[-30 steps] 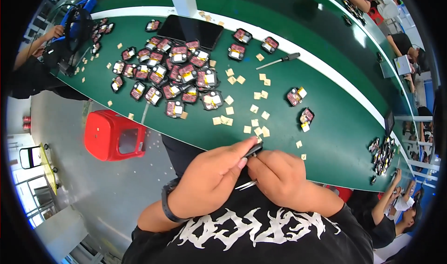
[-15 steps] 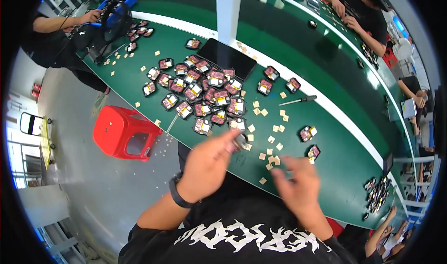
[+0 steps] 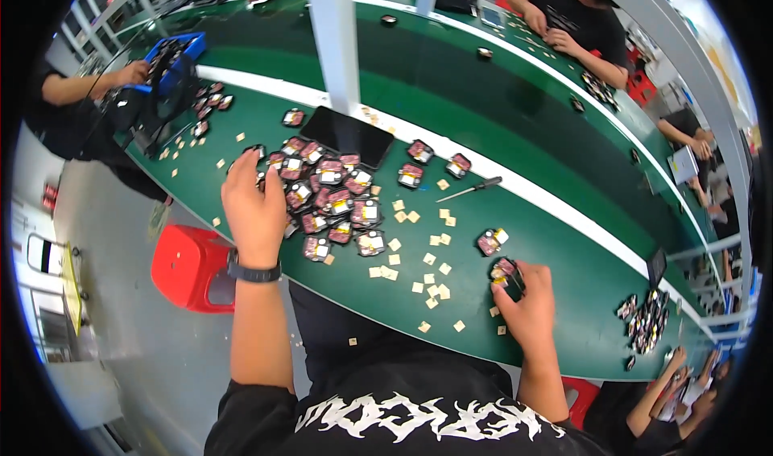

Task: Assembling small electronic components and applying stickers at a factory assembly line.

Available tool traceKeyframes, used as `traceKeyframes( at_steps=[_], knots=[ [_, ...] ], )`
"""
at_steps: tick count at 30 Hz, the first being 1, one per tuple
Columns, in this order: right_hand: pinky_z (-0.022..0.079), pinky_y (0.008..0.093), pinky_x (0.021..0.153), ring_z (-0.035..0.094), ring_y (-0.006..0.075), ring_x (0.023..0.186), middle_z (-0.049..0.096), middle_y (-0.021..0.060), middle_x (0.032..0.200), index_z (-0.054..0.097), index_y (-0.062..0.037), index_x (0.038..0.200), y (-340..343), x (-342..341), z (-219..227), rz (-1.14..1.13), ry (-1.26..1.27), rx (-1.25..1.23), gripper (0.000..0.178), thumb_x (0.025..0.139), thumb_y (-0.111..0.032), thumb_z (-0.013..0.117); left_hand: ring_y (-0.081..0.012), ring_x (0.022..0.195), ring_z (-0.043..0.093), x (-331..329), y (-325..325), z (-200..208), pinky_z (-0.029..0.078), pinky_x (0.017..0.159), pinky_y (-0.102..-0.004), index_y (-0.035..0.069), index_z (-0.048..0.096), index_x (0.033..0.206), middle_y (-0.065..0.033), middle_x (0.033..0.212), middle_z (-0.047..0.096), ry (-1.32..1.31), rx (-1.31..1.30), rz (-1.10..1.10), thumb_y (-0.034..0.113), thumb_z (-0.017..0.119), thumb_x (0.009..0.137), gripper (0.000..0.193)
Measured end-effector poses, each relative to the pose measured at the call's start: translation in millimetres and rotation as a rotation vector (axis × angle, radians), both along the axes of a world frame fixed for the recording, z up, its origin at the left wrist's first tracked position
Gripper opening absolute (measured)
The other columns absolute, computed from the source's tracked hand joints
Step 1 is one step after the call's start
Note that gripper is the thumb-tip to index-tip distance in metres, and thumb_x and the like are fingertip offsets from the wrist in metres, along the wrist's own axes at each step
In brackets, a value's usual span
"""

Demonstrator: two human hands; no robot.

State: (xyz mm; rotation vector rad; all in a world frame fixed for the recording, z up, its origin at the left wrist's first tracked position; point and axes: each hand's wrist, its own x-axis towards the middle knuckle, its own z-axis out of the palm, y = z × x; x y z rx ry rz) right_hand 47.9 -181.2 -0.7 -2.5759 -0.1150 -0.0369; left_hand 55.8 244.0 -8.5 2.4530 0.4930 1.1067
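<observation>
My left hand [image 3: 256,214], with a dark band at its wrist, reaches over the left side of a pile of small black-edged units [image 3: 330,202]. The units have reddish faces with white and yellow labels. Its fingers are stretched and apart, with the tips at units that they partly cover. My right hand [image 3: 527,303] has thumb and fingers around one such unit [image 3: 502,271] on the green table [image 3: 386,303]. Just beyond it lies another unit [image 3: 489,242] with a pale tab sticking out.
Small pale square pieces [image 3: 429,280] are scattered mid-table. A screwdriver [image 3: 471,189] and a flat black panel [image 3: 346,138] lie farther back, by a white post [image 3: 334,45]. A red stool [image 3: 189,267] stands left. Other people work around the tables; a unit heap [image 3: 646,321] lies right.
My left hand has moved left and away to the pile's left side, leaving a unit near the pile's front. My right hand has moved right onto a unit. The view has shifted.
</observation>
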Motion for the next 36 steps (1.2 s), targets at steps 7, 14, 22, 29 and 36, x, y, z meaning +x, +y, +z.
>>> traceKeyframes(
  at_steps=[7,14,22,29,36],
  knots=[
    [0.057,0.0418,0.078,0.068,0.0334,0.096,0.06,0.0145,0.115,0.064,-0.0014,0.122,0,3,-1,0.011,-0.08,-0.117,0.054,0.078,-0.029,0.081,-0.0139,0.083,0.063,-46,-143,17,0.052,0.076,-0.0281,-0.003,0.07,0.113,-0.0112,0.105,0.07,0.228,-0.533,-0.608,0.0,0.062,0.093,0.022],
    [0.058,0.0416,0.075,0.07,0.032,0.086,0.064,0.0118,0.104,0.063,-0.004,0.121,-17,9,-8,0.174,-0.033,-0.017,0.056,0.077,-0.031,0.083,-0.0133,0.088,0.067,-65,-210,-10,0.053,0.076,-0.025,-0.003,0.064,0.125,-0.0137,0.115,0.07,0.419,-0.905,-0.925,0.0,0.063,0.096,0.029],
    [0.054,0.035,0.066,0.067,0.0247,0.077,0.064,0.0099,0.093,0.064,-0.0093,0.128,-24,-19,22,0.535,0.049,0.26,0.057,0.077,-0.021,0.085,-0.0084,0.079,0.06,-50,-231,-11,0.048,0.066,-0.0228,0.0,0.051,0.143,-0.0059,0.107,0.066,0.687,-1.545,-1.108,0.003,0.059,0.1,0.044],
    [0.049,0.0279,0.066,0.059,0.0129,0.07,0.066,0.0089,0.086,0.063,-0.0001,0.119,-51,-35,15,0.144,0.152,0.535,0.022,0.099,-0.009,0.065,-0.0179,0.083,0.071,-49,-234,-18,0.056,0.067,-0.0242,-0.004,0.05,0.129,-0.0111,0.105,0.063,0.661,-1.475,-1.021,0.0,0.058,0.1,0.03],
    [0.047,0.0262,0.054,0.058,0.0077,0.058,0.069,0.0064,0.075,0.062,-0.0005,0.107,-31,-48,9,0.002,0.613,0.864,0.016,0.099,-0.013,0.067,-0.0192,0.094,0.072,-50,-249,-12,0.059,0.072,-0.0264,-0.003,0.044,0.129,-0.0133,0.112,0.063,0.584,-1.462,-0.85,0.001,0.057,0.101,0.031]
  ],
)
